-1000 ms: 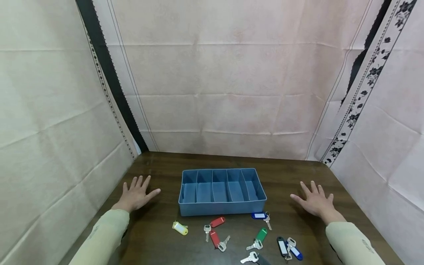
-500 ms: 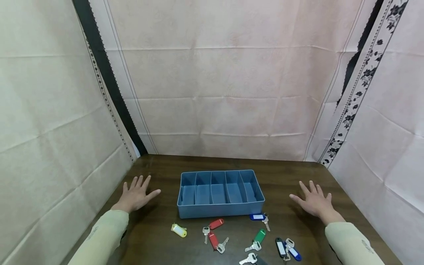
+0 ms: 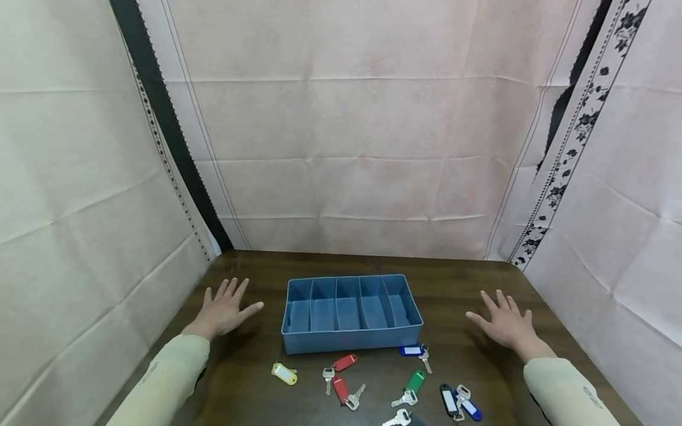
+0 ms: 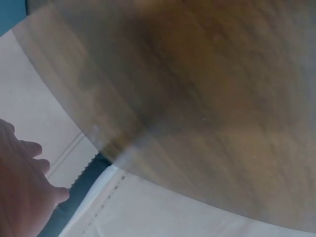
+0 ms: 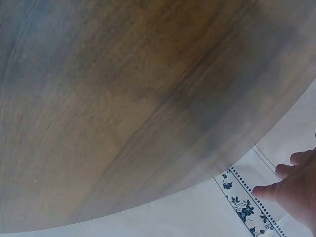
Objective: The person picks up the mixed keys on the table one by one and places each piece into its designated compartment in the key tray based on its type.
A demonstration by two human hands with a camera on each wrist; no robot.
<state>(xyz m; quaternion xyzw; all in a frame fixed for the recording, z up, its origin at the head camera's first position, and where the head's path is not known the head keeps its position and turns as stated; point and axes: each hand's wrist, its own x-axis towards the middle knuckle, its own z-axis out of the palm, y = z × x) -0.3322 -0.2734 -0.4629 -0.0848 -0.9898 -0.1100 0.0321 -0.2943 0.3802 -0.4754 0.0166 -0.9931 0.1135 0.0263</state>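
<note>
My left hand [image 3: 221, 310] is spread over the left side of the table, fingers straight and holding nothing. On the right side my right hand [image 3: 506, 324] has its fingers fanned out, also with nothing in it. Between them sits a blue tray [image 3: 351, 341] divided into several compartments, with no items in them. In front of it lie keys with coloured tags: a yellow tag [image 3: 285, 373], two red tags [image 3: 345, 362], a green tag [image 3: 415, 381], and a blue tag [image 3: 411, 351] close against the tray's front. A black tag [image 3: 449, 400] overlaps another blue tag [image 3: 472, 409].
The dark wooden table [image 3: 256, 355] has pale cloth [image 3: 341, 130] hanging behind it and on both sides. A key [image 3: 397, 418] with a dark tag lies at the bottom edge of the head view, partly cut off.
The head view has tilted and shifted slightly, so the tray and keys appear a little lower and further left. My left hand has turned slightly toward the right; the right hand stays put.
</note>
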